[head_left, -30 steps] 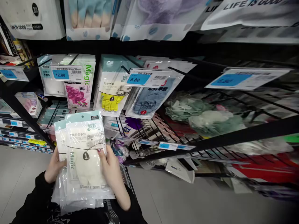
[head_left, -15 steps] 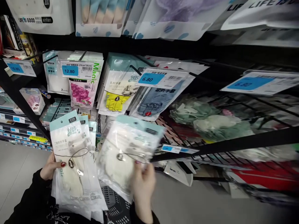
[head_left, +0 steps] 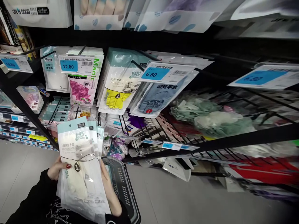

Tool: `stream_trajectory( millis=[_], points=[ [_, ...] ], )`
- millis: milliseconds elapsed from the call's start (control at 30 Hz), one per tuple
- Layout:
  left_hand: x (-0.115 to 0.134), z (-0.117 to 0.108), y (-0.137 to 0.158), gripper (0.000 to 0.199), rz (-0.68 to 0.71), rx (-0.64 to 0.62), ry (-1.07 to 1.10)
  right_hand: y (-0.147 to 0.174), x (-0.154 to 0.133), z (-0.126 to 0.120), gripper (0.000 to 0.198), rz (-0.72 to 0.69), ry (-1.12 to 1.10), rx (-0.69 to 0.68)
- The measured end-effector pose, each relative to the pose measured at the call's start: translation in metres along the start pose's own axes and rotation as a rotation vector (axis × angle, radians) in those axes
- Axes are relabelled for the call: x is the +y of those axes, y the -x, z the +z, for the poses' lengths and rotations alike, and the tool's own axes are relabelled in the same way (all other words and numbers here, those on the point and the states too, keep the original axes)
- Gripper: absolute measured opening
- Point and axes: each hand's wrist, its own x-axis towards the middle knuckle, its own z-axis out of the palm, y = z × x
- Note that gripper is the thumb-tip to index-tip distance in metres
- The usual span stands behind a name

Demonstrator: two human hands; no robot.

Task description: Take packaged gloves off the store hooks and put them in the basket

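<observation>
My left hand point(head_left: 56, 168) is closed on the left edge of a small stack of glove packets point(head_left: 76, 174), its thumb with a dark red nail lying on the front. The front packet is clear and white with a teal header, and pale gloves show inside. Teal tops of other packets stick out behind it on the right. My right hand point(head_left: 106, 177) is at the stack's right edge, closed against the packets from behind, its fingertips hidden by them. Below and right of the stack is a dark shopping basket point(head_left: 128, 186), partly covered by my right arm.
Ahead are yellow latex glove packets point(head_left: 116, 98), blue glove packets point(head_left: 155, 99) and pink cloth packets point(head_left: 81, 90) on hooks. Price tags point(head_left: 155, 73) jut out at the front. A black shelf bar point(head_left: 233, 140) crosses the right side above the grey floor point(head_left: 168, 199).
My right hand has moved left, from holding a separate glove packet apart to the right edge of the stack. That packet no longer shows separately. The stack sits slightly lower and further right.
</observation>
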Motion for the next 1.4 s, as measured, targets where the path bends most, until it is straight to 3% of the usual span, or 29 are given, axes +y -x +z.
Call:
stream_trajectory(
  millis=[167,267,333,433,633,833,1033,1200,1400],
  points=[
    [0.000,0.005,-0.003,0.043,0.079,-0.044,-0.078,-0.002,-0.053,-0.010,0.056,-0.172,0.260,-0.044],
    [-0.006,0.003,-0.008,0.047,0.100,-0.030,-0.144,-0.001,-0.076,-0.005,0.060,-0.071,0.562,0.021],
    [-0.012,-0.001,-0.012,0.047,0.115,0.007,-0.152,-0.002,-0.079,0.001,0.049,-0.007,0.654,0.066],
    [-0.020,-0.007,-0.016,0.054,0.171,0.074,-0.147,-0.004,-0.072,0.002,0.026,-0.017,0.594,0.081],
    [-0.018,-0.005,-0.016,0.059,0.254,0.070,-0.172,-0.003,-0.054,-0.012,0.034,0.023,0.327,0.036],
    [-0.012,0.003,-0.014,0.050,0.149,0.068,-0.127,0.012,-0.051,-0.021,0.028,-0.060,0.195,0.219],
    [-0.008,0.010,-0.012,0.051,0.109,0.112,-0.142,0.006,-0.056,-0.028,0.035,0.066,0.094,0.020],
    [-0.004,0.020,-0.008,0.050,0.101,0.137,-0.135,-0.001,-0.062,-0.039,0.038,0.057,0.088,0.213],
    [-0.002,0.011,-0.004,0.067,0.080,0.248,-0.065,-0.002,-0.056,-0.083,0.045,-0.015,-0.091,0.377]
  ],
)
